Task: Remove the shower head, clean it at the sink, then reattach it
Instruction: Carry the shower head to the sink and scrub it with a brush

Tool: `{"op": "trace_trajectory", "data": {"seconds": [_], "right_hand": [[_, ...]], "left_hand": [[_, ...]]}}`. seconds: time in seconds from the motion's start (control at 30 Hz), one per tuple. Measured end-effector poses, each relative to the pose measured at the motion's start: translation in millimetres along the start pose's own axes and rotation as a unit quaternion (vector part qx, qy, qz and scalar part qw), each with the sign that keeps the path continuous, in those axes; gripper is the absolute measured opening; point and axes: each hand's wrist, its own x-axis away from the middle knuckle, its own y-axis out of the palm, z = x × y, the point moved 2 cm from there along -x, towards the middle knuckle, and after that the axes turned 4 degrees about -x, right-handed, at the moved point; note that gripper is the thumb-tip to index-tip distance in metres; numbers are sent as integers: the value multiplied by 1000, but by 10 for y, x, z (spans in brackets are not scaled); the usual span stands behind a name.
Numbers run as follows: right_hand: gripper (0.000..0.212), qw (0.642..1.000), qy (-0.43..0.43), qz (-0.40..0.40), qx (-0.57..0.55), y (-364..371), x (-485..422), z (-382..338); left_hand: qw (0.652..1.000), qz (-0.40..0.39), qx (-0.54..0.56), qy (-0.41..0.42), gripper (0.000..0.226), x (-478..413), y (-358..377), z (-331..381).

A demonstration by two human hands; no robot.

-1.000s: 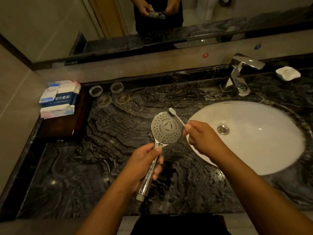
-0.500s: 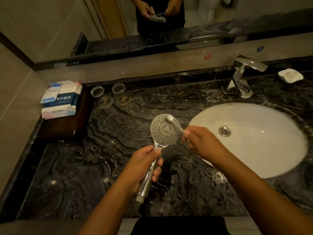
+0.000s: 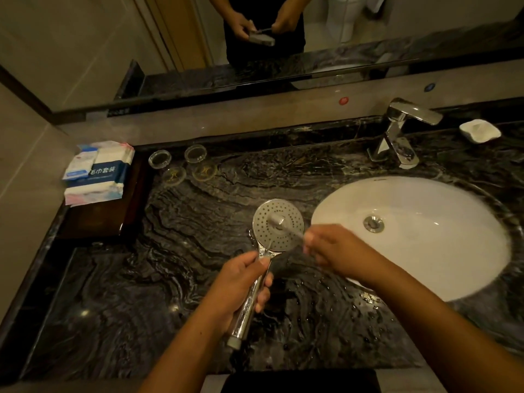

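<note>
Shower head: handle gripped in closed left hand, left of sink. Toothbrush: pinched in right hand, bristles on spray face.

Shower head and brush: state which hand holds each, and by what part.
The left hand grips the shower head by its chrome handle. The right hand pinches the toothbrush by its handle end; its bristles rest on the spray face.
</note>
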Motion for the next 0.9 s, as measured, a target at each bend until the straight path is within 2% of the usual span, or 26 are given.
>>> {"op": "trace_trajectory", "data": {"seconds": [0.03, 0.07, 0.1, 0.17, 0.2, 0.23, 0.3, 0.33, 0.37, 0.43, 0.47, 0.5, 0.57, 0.6, 0.63, 0.7, 0.73, 0.8, 0.83, 0.9], "right_hand": [[32, 998, 3, 65, -24, -52, -28, -1], [32, 996, 1, 85, -32, -72, -39, 7], [32, 998, -7, 62, -29, -54, -23, -20], [31, 997, -7, -80, -1, 76, 42, -11], [32, 994, -17, -104, 16, 136, 66, -7], [32, 997, -22, -78, 3, 126, 30, 15], [33, 995, -12, 73, -62, 31, -54, 36], [33, 992, -12, 105, -71, 4, -70, 42], [33, 993, -17, 94, -65, 9, -59, 20], [32, 999, -18, -28, 3, 94, 10, 22], [32, 997, -28, -55, 36, 138, 40, 11], [33, 998, -31, -33, 34, 125, 17, 28], [33, 996, -27, 85, -25, 57, -44, 38], [33, 994, -29, 101, -26, 53, -56, 20], [33, 997, -31, 76, -3, 71, -53, -12], [33, 998, -23, -24, 50, 130, -23, -31], [33, 998, -22, -22, 61, 118, -24, -42], [33, 997, -10, 76, 16, 9, -80, -49], [33, 995, -5, 97, 0, -16, -91, -35], [33, 999, -4, 38, 7, 25, -58, -69]], "left_hand": [[1000, -6, -7, 3, 26, -6, 4, 6], [1000, -12, -11, 5, 24, -11, 7, 15], [1000, -14, -15, 5, 24, -15, 8, 21], [1000, -13, -20, 3, 30, -18, 4, 20], [1000, -12, -21, 3, 32, -17, 0, 20], [1000, -13, -22, 5, 32, -20, -1, 26], [1000, -12, -22, 7, 31, -34, 9, 46], [1000, -8, -21, 10, 30, -43, 10, 58], [1000, -4, -21, 11, 30, -49, 5, 60], [1000, 2, -25, 8, 31, -41, -16, 40], [1000, 4, -27, 8, 31, -35, -30, 31], [999, 3, -32, 10, 31, -32, -37, 30], [999, -3, -39, 12, 28, -38, -23, 38], [999, -4, -39, 12, 27, -44, -13, 39], [999, -4, -37, 11, 28, -50, -6, 32], [999, 2, -36, 6, 30, -47, -7, 5], [999, 2, -38, 7, 29, -41, -16, -1], [999, -4, -47, 12, 22, -36, -27, -6], [999, -5, -47, 13, 19, -33, -28, -11], [999, -2, -47, 10, 23, -41, -29, -37]]}}
